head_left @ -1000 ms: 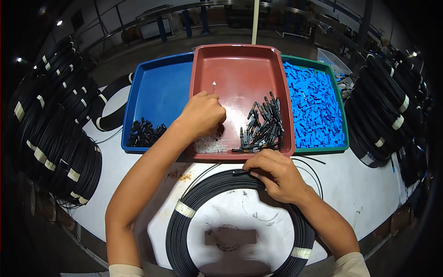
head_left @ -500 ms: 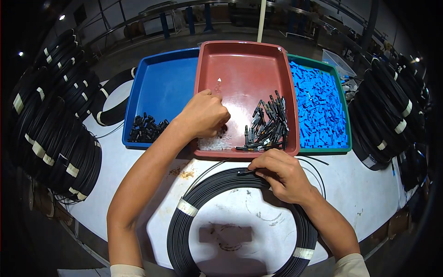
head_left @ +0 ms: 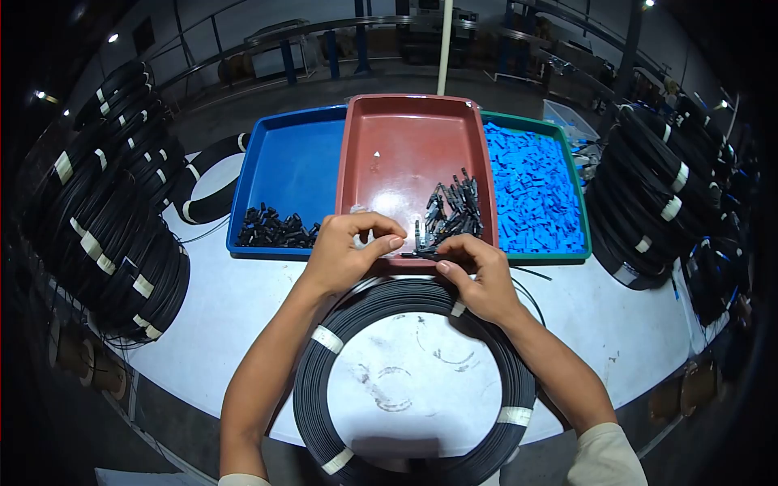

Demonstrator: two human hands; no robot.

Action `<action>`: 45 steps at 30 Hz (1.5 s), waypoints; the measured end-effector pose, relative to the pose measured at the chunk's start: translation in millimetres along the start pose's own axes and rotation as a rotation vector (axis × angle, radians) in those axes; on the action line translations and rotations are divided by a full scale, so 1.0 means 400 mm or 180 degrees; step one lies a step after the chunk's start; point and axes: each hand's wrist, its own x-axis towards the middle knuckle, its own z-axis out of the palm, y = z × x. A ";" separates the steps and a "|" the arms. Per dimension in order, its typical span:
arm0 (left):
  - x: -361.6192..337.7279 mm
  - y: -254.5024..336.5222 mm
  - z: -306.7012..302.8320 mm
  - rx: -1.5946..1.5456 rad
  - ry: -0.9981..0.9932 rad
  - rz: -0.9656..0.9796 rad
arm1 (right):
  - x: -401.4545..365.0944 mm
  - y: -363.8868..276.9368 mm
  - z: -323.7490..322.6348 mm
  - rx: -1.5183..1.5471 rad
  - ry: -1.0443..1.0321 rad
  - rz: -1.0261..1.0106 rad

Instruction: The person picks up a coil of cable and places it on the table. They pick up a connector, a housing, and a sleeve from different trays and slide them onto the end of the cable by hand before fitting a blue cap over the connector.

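My right hand (head_left: 480, 283) pinches a small black connector (head_left: 421, 255) between thumb and fingertips, its tip pointing left, just above the front rim of the red tray (head_left: 389, 162). Close to that tip, my left hand (head_left: 344, 255) has thumb and forefinger pressed together; whatever is in the pinch is too small to name. Below both hands lies a coil of black cable (head_left: 312, 397), bound with white tape. Black connectors (head_left: 458, 206) are heaped in the red tray, and a few small white pieces (head_left: 359, 209) show behind my left hand.
A blue tray (head_left: 296, 154) at left holds small black parts (head_left: 275, 228). A green tray (head_left: 577, 194) at right is filled with blue clips (head_left: 535, 190). Stacked cable coils stand at left (head_left: 113, 235) and right (head_left: 640, 194) on the white table (head_left: 219, 324).
My left hand has come out of the red tray toward the connector in my right hand. Both hands are now close together, and the camera view has shifted slightly.
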 end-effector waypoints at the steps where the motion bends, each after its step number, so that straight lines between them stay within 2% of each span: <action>1: -0.015 -0.002 0.006 -0.0023 -0.0011 0.0014 | -0.001 0.002 0.002 0.0032 0.0014 -0.0026; 3: -0.042 -0.006 0.016 -0.1014 0.0054 -0.0584 | -0.003 -0.003 0.000 -0.0001 0.0031 -0.0012; 4: -0.053 -0.003 0.013 -0.0959 0.0026 -0.0769 | -0.003 -0.005 0.000 -0.0017 0.0027 -0.0080; 10: -0.093 -0.017 0.043 -0.1255 0.0271 -0.0505 | -0.004 -0.020 -0.004 -0.0242 0.0057 -0.0586; 13: -0.099 -0.016 0.040 -0.1082 0.0335 -0.0324 | -0.006 -0.026 -0.004 -0.0169 -0.0013 -0.0617; 15: -0.097 -0.027 0.042 -0.0972 0.0313 0.0061 | -0.006 -0.034 -0.007 -0.0171 0.0000 -0.0615; 18: -0.096 -0.028 0.041 -0.0957 0.0272 0.0139 | -0.007 -0.036 -0.011 -0.0218 -0.0036 -0.0685; 23: -0.098 -0.027 0.043 -0.1011 0.0268 0.0038 | -0.007 -0.028 -0.010 -0.0230 0.0004 -0.0752; 31: -0.096 -0.027 0.041 -0.0875 0.0201 0.0245 | -0.005 -0.028 -0.010 -0.0252 -0.0011 -0.0797; 37: -0.100 -0.023 0.040 -0.0885 0.0133 0.0018 | -0.007 -0.028 -0.010 -0.0322 0.0019 -0.0947; 45: -0.105 -0.030 0.046 -0.1027 0.0215 0.0070 | -0.005 -0.021 -0.012 -0.0462 -0.0001 -0.1291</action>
